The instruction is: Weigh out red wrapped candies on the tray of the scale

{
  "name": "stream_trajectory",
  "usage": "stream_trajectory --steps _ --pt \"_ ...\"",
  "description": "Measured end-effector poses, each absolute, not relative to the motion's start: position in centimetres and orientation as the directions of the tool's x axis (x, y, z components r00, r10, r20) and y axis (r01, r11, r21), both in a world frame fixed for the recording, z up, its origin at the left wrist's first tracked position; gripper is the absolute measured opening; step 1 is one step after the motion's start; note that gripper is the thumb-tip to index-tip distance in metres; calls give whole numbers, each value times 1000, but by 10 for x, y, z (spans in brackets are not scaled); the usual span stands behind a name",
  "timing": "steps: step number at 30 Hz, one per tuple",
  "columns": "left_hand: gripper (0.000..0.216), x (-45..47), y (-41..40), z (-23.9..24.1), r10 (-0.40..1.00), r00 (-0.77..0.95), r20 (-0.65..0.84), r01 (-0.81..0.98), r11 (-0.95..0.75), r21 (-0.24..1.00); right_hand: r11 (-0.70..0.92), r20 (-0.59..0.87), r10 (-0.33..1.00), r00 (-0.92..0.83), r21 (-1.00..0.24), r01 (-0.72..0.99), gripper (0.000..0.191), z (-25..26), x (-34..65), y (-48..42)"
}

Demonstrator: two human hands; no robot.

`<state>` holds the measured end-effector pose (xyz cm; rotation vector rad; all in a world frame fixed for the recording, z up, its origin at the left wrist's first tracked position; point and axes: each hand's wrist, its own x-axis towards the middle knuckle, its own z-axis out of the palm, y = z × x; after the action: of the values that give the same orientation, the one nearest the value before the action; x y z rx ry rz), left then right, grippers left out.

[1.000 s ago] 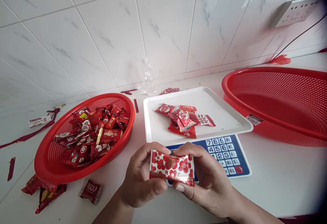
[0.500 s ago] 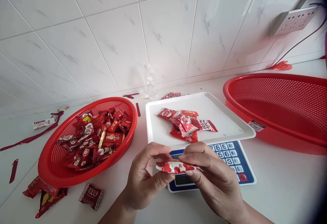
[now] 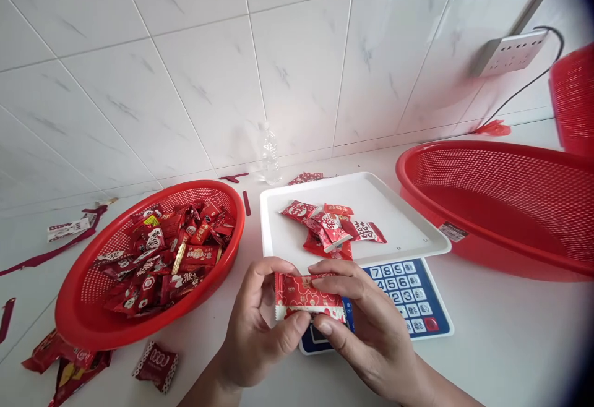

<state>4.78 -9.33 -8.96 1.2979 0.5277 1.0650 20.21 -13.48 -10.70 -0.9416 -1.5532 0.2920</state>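
Between both hands I hold a small red and white wrapped candy packet, its patterned face turned up toward me. My left hand pinches its left end with thumb and fingers. On the right part, my right hand grips it the same way. The packet is over the front of a digital scale, hiding part of its display and keypad. Behind the hands, several red and white packets lie in a loose pile on the scale's white tray.
A red basket full of wrapped candies stands at left, with loose packets in front. At right is a large red basket. A clear bottle stands by the tiled wall, under a socket strip.
The packet has been tilted from edge-on so that its red face shows, with both hands still on it. The whole view has shifted slightly.
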Motion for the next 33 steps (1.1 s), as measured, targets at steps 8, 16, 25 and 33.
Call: stream_trajectory --steps 8,16,25,33 --pt "25 48 -84 -91 879 445 172 -238 -69 969 620 738 667 103 -626 473 19 -103 198 -133" --pt "25 42 -63 -99 917 359 173 -424 -5 906 217 560 819 128 -508 833 26 -88 271 -123" --pt "31 43 -65 -96 943 311 121 -350 -5 937 -31 212 971 110 -343 939 31 -76 301 -105" --pt "35 44 -67 -96 957 274 96 -337 2 941 -420 393 782 483 -241 875 36 -58 375 -120"
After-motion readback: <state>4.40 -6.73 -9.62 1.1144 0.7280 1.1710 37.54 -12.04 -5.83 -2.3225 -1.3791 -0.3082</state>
